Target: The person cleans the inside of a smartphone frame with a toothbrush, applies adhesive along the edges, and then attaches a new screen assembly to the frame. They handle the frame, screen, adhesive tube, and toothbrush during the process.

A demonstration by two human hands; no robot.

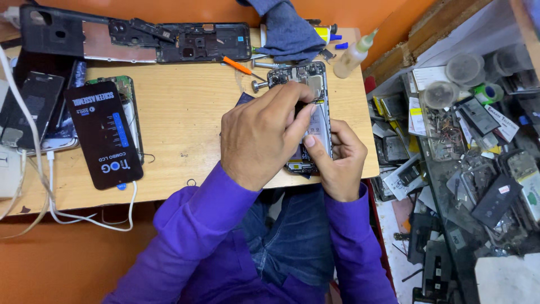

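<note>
An opened phone with its back cover off lies near the right edge of the wooden table, its circuit board and battery exposed. My left hand rests over the middle of the phone, fingertips pressing down on its inner parts. My right hand grips the phone's lower right edge, thumb on top. Whether a small part sits between my left fingertips is hidden. Both sleeves are purple.
A black flat package lies left of centre over a green board. Phone frames line the far edge, with a blue cloth, an orange screwdriver and a glue bottle. White cables trail left. Parts clutter the floor.
</note>
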